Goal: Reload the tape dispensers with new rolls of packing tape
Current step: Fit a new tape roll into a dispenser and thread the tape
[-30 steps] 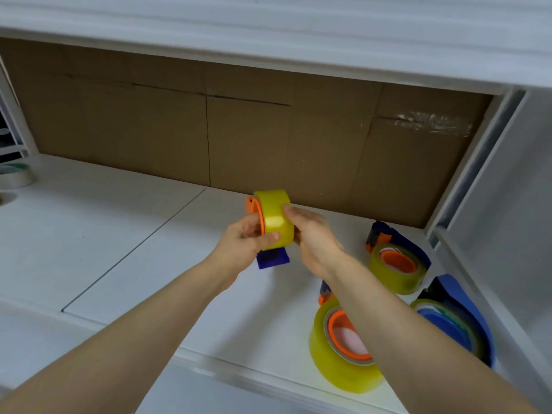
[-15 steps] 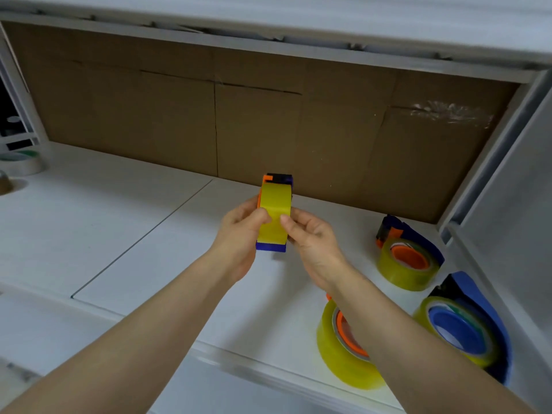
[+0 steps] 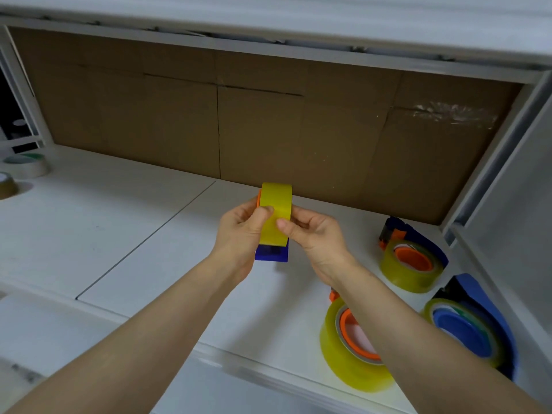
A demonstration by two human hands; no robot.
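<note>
Both hands are up over the middle of the table [image 3: 119, 234], holding one loaded dispenser [image 3: 271, 253] between them, clear of the surface. The blue body pokes out below the hands and an orange hub edge shows on the left side of the roll. The yellow tape roll [image 3: 276, 210] on it faces the camera edge-on, upright.

The left hand [image 3: 239, 231] wraps the left side, fingers [image 3: 264, 212] clenched round the tape roll with the thumb pressed flat on the tape face. The right hand [image 3: 313, 234] takes the right side, fingers [image 3: 285, 227] curled on the roll with the thumb tip on the tape face lower down. The two thumbs are close together but not touching.

On the right of the table, the far dispenser [image 3: 400, 234] is blue and lies flat, holding a yellow roll on an orange core. The near-right dispenser [image 3: 484, 318] is blue, with a yellow roll on a blue core, and sits close to the right wall. The near roll [image 3: 352, 366] is yellow with an orange core, stands on edge by the front of the table and is partly hidden by the right forearm; can't tell whether it sits in a dispenser.

At the far left edge are a pale roll [image 3: 28, 167] and a brown roll [image 3: 6, 188], well apart from the hands. Cardboard [image 3: 298, 138] lines the back, and a white shelf [image 3: 268, 13] runs overhead.
</note>
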